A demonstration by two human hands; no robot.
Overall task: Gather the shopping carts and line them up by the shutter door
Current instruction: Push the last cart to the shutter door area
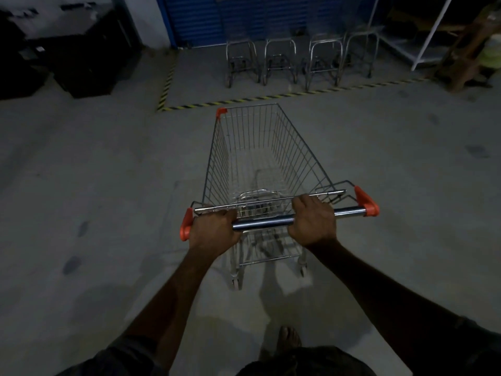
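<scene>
Both your hands grip the cart's chrome handle (271,222): left hand (214,229) near the orange end cap, right hand (313,219) past the middle. Your wire shopping cart (260,156) is empty, with orange corner guards. No writing is readable. Open floor (95,172) lies ahead to the striped tape line (244,99); four parked carts (298,59) stand along the blue shutter door (217,20).
</scene>
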